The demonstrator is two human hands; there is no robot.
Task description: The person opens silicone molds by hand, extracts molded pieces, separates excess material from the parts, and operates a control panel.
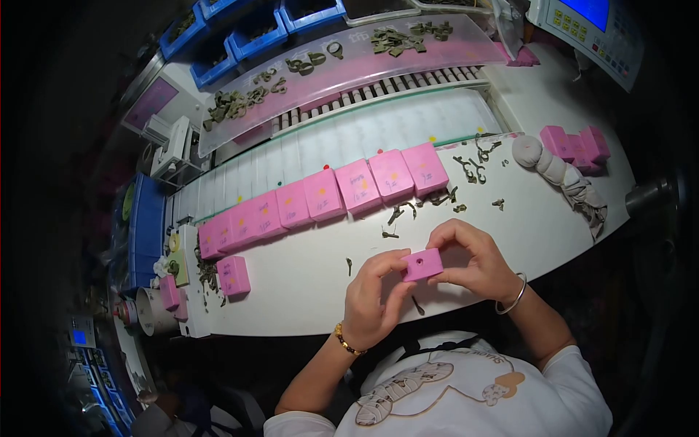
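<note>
Left hand, right hand, both partly curled, pinching opposite ends of a pink block

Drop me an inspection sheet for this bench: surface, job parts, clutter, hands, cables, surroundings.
Surface: white bench, small dark pieces scattered on it.
Job's things: small pink block, dark hole in the facing side; row of marked pink blocks beyond it.
Clutter: pale cloth bundle at right, near more pink blocks.
Hands: left hand and right hand hold the small pink block between them.
Cables: none clearly made out.
Surroundings: blue bins at the back; keypad unit with blue screen, far right; edges dark.
</note>
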